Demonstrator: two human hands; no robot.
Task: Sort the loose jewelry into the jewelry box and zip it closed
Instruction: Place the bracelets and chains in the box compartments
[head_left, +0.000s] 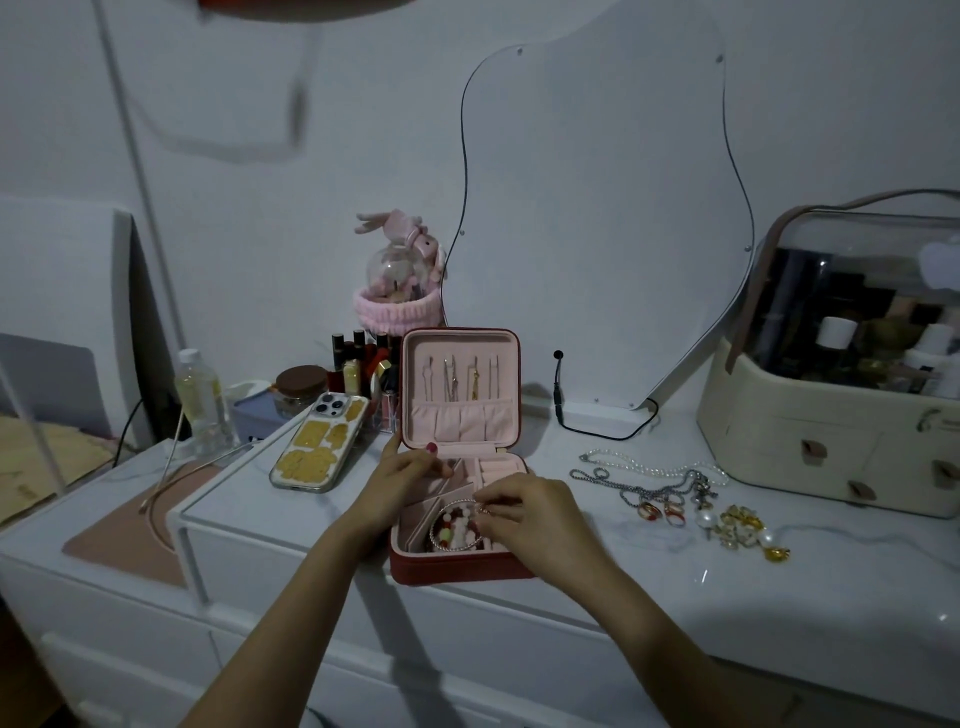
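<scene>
A phone (318, 451) lies at the left; beside it the left hand (402, 478) steadies the open jewelry box (460, 457) at its hinge, thumb on the lid's edge. The right hand (524, 512) has its fingers pinched on a thin bangle (451, 519) over the beaded bracelets; light, stiff, probably slippery. Loose chains (649, 480) and earrings (743, 525) sprawl rightward on open counter (831, 587), tangle-prone, best lifted by the clasps

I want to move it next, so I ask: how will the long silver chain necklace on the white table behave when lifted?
The silver chain necklace would probably hang limp, since it lies in loose curves. It may drag the rings and white pearl strand along, because they lie tangled together.
</scene>
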